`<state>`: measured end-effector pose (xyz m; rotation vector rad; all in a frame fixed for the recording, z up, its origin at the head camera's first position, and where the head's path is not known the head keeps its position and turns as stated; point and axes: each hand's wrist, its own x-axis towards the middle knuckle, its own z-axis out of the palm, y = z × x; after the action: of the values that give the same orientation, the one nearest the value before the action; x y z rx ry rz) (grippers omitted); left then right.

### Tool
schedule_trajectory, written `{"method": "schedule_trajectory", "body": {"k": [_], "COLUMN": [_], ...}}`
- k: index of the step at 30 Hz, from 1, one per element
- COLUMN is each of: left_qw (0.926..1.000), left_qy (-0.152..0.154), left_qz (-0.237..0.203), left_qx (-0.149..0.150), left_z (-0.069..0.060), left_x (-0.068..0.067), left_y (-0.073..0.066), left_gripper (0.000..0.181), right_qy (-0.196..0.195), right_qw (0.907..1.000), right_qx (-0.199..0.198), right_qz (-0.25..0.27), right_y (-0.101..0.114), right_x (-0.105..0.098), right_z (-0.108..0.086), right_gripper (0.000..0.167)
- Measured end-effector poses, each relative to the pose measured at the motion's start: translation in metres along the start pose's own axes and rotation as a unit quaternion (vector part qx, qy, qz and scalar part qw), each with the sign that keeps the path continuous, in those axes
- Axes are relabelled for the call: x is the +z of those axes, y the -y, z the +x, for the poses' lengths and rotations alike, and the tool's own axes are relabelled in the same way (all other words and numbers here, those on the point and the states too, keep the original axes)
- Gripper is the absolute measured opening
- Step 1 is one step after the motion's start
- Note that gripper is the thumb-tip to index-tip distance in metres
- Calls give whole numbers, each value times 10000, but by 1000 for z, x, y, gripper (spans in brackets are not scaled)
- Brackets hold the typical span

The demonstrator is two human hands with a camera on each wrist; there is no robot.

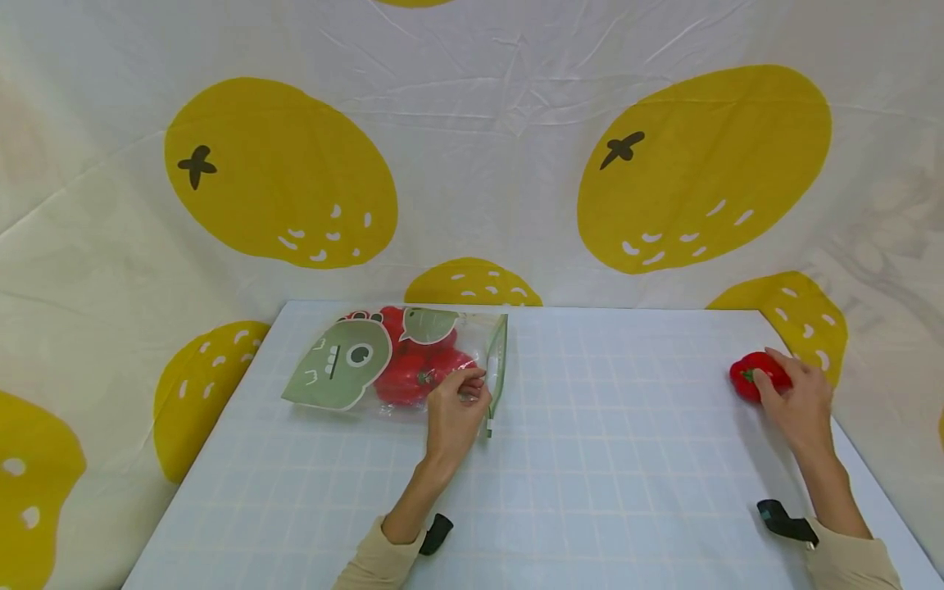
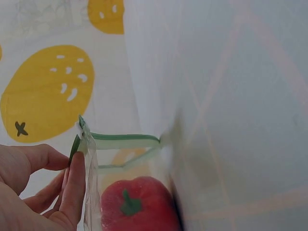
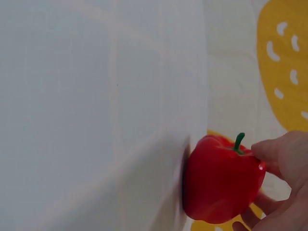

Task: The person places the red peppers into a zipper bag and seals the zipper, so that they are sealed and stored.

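Observation:
On the left part of the table lies a clear zip bag printed with a green cartoon creature, with several red bell peppers inside. My left hand pinches the near side of the bag's mouth between thumb and fingers. In the left wrist view, the bag's green rim gapes open above a red pepper with a green stem. Far to the right, my right hand grips a single red bell pepper. The right wrist view shows this pepper against the tabletop, thumb near its stem.
A pale blue checked cloth covers the table. Behind and beside it hangs a white curtain with large yellow fruit prints. A dark wrist camera sits at the left cuff, another dark camera at the right.

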<state>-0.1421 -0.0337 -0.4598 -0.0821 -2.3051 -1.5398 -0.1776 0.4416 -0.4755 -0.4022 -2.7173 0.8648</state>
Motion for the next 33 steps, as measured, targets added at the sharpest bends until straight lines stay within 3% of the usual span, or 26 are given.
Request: {"method": "schedule_trajectory", "body": {"k": [10, 19, 33], "left_qw": [10000, 10000, 9998], "left_qy": [16, -25, -144], "left_qz": [-18, -38, 7], "left_qx": [-55, -7, 112], "left_z": [-1, -1, 1], "left_x": [1, 1, 0], "left_y": [0, 1, 0], "left_gripper": [29, 28, 25], "right_qy": [315, 175, 21], "right_qw": [9988, 9973, 9984], "right_qx": [98, 449, 409], "right_qz": [-355, -557, -387], "right_y": [-5, 2, 3], "right_x": [-10, -19, -21], "right_z": [-5, -14, -14], "right_gripper": [62, 66, 60]}}
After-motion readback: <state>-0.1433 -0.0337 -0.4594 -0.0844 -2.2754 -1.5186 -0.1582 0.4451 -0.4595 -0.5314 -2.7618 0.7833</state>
